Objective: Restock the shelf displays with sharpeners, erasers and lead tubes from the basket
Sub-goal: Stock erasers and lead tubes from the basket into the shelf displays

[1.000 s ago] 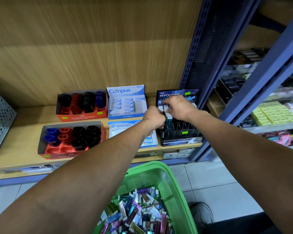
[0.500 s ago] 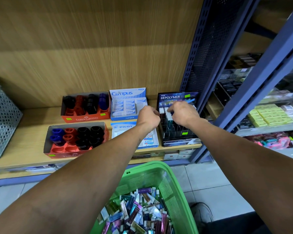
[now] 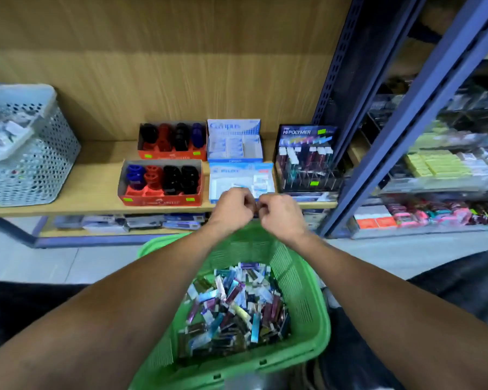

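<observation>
1. Both hands are balled up right next to each other over the far rim of the green basket (image 3: 307,327). Left hand (image 3: 233,208) and right hand (image 3: 282,216) have curled fingers; honestly can't tell if they're holding anything, too blurry.
2. Lead tubes (image 3: 237,302) are piled in the basket.
3. Lead display rack (image 3: 306,161) sits on the shelf (image 3: 96,178), right of the eraser boxes (image 3: 234,140) and sharpener boxes (image 3: 161,181).

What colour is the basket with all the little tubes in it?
Bright green basket, seen clearly in the head view.
</observation>
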`<state>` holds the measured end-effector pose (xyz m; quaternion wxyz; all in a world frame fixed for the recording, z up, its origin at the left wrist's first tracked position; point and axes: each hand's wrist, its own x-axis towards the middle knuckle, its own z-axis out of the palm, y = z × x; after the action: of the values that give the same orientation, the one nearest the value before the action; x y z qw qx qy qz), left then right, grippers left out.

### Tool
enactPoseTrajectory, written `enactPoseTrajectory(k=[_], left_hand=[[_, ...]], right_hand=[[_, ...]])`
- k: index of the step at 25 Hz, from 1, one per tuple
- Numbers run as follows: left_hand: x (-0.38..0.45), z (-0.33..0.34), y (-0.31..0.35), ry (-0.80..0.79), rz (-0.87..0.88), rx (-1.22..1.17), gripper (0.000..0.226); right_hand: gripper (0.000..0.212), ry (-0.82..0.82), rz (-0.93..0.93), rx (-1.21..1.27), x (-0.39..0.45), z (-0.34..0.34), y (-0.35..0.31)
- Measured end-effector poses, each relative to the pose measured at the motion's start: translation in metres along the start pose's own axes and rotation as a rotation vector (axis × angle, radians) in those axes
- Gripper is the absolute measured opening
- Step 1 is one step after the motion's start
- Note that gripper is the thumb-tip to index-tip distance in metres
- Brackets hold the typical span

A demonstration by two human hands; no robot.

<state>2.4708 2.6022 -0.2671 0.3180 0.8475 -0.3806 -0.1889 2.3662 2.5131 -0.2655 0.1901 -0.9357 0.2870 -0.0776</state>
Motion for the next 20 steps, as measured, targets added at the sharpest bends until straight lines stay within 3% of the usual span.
enactPoseTrajectory(k=[8,14,20], left_hand=[[-0.066,0.049,-0.083,-0.404,-0.128,0.251,0.023],[-0.068,0.073,-0.122,-0.439,-0.229,0.347,0.027],[-0.079,0.095,-0.162,-0.501,-0.352,0.328,0.021]], right_hand=[[0.020,-0.520,0.080,-0.141,-0.047,0.096,0.010],[0.036,-0.658,0.145,-0.126,-0.052,0.150,0.028],[0.033,-0.675,-0.096,-0.234,-0.065,0.191,0.021]])
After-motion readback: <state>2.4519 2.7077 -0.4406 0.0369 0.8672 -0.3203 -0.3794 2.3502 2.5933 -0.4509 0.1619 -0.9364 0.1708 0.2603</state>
